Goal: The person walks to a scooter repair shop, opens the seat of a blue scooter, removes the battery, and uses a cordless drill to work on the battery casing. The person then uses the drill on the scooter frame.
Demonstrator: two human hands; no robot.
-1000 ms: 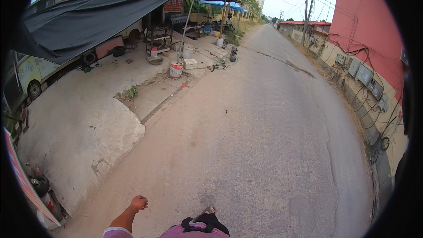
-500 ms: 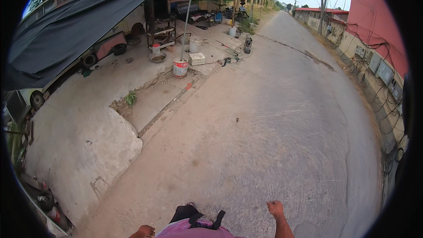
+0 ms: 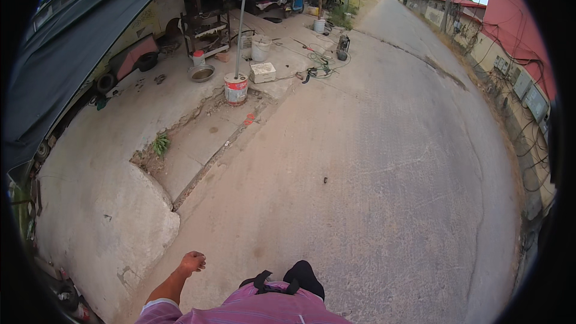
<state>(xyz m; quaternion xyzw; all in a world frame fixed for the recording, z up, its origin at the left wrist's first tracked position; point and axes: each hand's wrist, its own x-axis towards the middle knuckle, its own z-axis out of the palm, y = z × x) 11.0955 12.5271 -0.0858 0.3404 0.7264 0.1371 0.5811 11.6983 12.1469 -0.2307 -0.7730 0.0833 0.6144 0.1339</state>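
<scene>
My left hand [image 3: 193, 261] swings out ahead over the road at the lower left, fingers curled in. Nothing shows in it, and it touches nothing. My right hand is out of the picture. Below, a dark trouser leg [image 3: 305, 279] steps forward under my pink shirt [image 3: 264, 306], with black straps [image 3: 263, 281] at its front. A small dark object [image 3: 325, 180] lies on the road ahead.
Left of the road, a red-and-white bucket [image 3: 236, 95] holds a pole under a dark awning [image 3: 78, 42]. Near it are a metal basin [image 3: 201, 73], white box [image 3: 263, 72], tangled hoses [image 3: 321, 66] and black machine [image 3: 342, 48]. A broken concrete edge [image 3: 174, 209] borders the road.
My left hand has swung forward and up into view. The right hand, which pinched something small and thin, has dropped out of sight. The bucket and broken edge appear nearer.
</scene>
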